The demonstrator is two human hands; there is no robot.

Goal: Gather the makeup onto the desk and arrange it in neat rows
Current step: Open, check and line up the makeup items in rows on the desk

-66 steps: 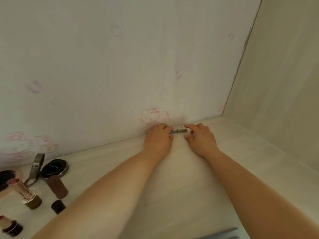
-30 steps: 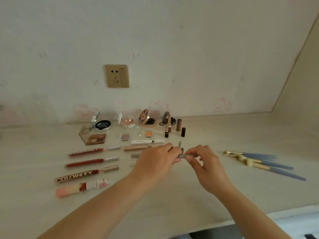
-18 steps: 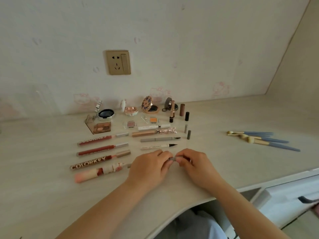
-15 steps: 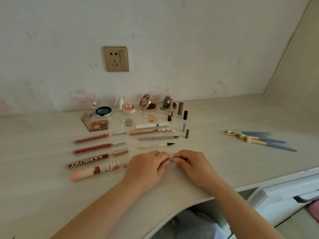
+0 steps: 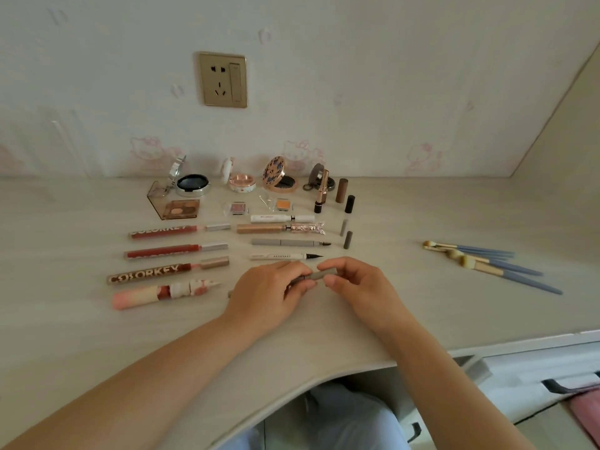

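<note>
My left hand [image 5: 269, 293] and my right hand [image 5: 357, 284] both grip a slim grey makeup pen [image 5: 321, 273] low over the pale desk [image 5: 422, 306], just in front of the pen rows. My left fingers cover most of its length; its left end peeks out beside my left hand. Beyond it lie a white eyeliner [image 5: 285, 255], a grey brow pen [image 5: 289, 242], a rose-gold mascara [image 5: 279, 227] and a white tube [image 5: 281, 218]. Left of those, several lip glosses [image 5: 168, 250] lie in parallel rows. Open compacts [image 5: 191, 185] stand along the wall.
Several blue-handled brushes [image 5: 487, 261] lie loosely to the right. Small upright caps and lipsticks [image 5: 349, 219] stand right of the pens. A wall socket [image 5: 222, 80] is above the desk. The desk's front edge curves near my lap, with a drawer [image 5: 535, 375] at the lower right.
My hands brought the grey pen from the far desk corner to the front of the pen rows and lowered it toward the desk. In the last half second they barely moved.
</note>
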